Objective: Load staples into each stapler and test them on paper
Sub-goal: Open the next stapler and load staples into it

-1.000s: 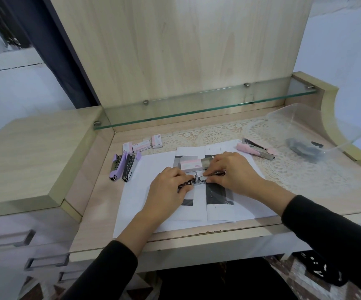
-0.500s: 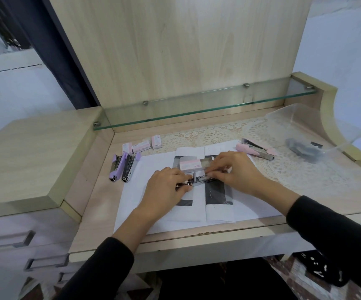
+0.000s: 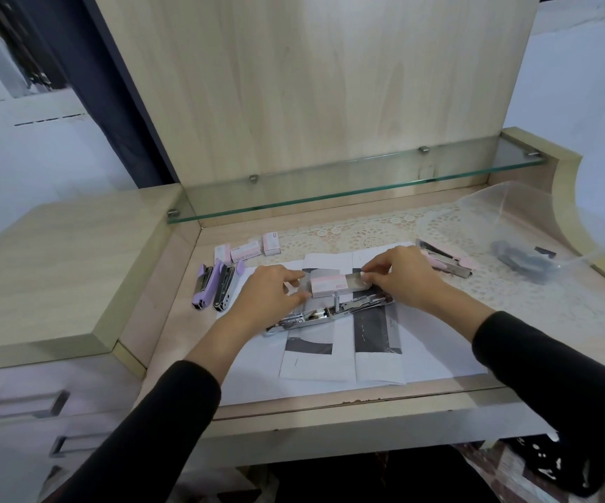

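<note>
At the right edge of the frame a clear plastic container (image 3: 533, 212) holds a few dark items, too blurred to name. In the middle, a pink staple box (image 3: 328, 285) is held just above the paper sheets (image 3: 439, 357), its inner tray (image 3: 357, 279) slid partly out toward the right. The left hand (image 3: 272, 295) pinches the box's left end between thumb and fingers, and the right hand (image 3: 402, 277) pinches the tray's far end with its fingertips. Just below both hands a silver stapler (image 3: 330, 314) lies opened flat on the paper. At centre left three more staple boxes (image 3: 246, 250) sit above a purple stapler (image 3: 204, 286) and a black stapler (image 3: 224, 290); a pink stapler (image 3: 446, 261) lies right of the right hand.
</note>
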### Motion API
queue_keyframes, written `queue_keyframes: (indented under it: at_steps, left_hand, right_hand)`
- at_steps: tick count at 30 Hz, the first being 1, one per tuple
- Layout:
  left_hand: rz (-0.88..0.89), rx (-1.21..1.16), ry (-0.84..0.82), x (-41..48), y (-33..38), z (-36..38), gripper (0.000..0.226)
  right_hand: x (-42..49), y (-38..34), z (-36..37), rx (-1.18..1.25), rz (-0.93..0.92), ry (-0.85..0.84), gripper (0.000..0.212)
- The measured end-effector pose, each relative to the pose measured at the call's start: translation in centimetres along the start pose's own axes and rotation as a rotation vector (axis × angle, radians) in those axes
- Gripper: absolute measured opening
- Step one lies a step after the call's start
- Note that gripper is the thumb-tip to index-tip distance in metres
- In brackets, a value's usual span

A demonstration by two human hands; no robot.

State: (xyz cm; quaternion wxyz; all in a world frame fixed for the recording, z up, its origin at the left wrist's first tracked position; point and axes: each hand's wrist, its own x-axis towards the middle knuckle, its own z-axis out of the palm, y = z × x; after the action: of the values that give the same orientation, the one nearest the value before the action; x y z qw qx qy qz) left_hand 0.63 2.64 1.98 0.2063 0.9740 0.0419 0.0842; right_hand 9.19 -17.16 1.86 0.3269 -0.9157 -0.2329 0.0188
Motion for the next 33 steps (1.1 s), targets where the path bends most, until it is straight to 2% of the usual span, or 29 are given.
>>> queue_keyframes:
  at_steps: [3,13,25,29,33]
  left_hand:
    - [-0.010,0.020,-0.042,0.8,0.1,0.5,0.048]
    - [-0.012,-0.140,0.006,1.2,0.4,1.7,0.041]
    - [-0.005,-0.109,0.045,2.2,-0.1,1.6,0.038]
    - [-0.063,-0.108,0.094,3.7,-1.2,0.5,0.043]
    - [-0.115,-0.054,0.139,5.8,-2.6,-0.5,0.040]
  right_hand:
    - [0.2,-0.6,0.2,-0.001,0.008,0.015,0.017]
    - [1.1,-1.8,1.2,0.104,0.067,0.019,0.011]
    - [1.7,-1.4,1.6,0.195,0.053,-0.037,0.015]
    - [1.6,-0.9,1.0,0.174,0.015,-0.027,0.016]
    - [0.8,-0.5,0.1,0.050,-0.041,-0.061,0.019]
